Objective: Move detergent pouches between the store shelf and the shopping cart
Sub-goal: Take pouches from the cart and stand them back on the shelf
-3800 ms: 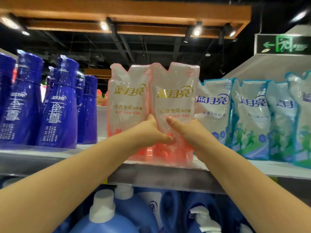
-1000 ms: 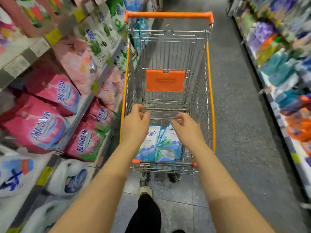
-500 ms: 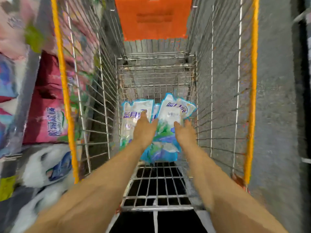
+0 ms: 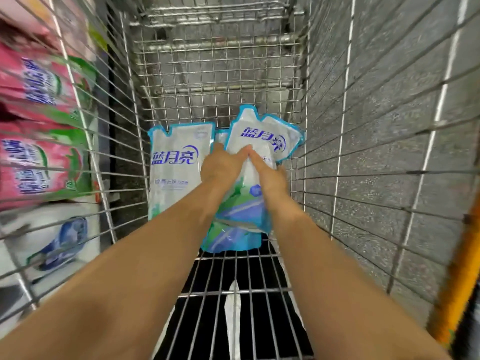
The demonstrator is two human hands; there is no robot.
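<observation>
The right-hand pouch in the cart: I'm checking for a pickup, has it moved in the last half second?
Yes. The right pouch, gripped by both hands, has lifted off the cart floor and now overlaps the flat left pouch.

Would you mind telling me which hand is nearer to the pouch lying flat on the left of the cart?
Left. The left hand lies right beside the flat pouch, at its right edge. The right hand is farther right, across the tilted pouch both hands grip.
</observation>
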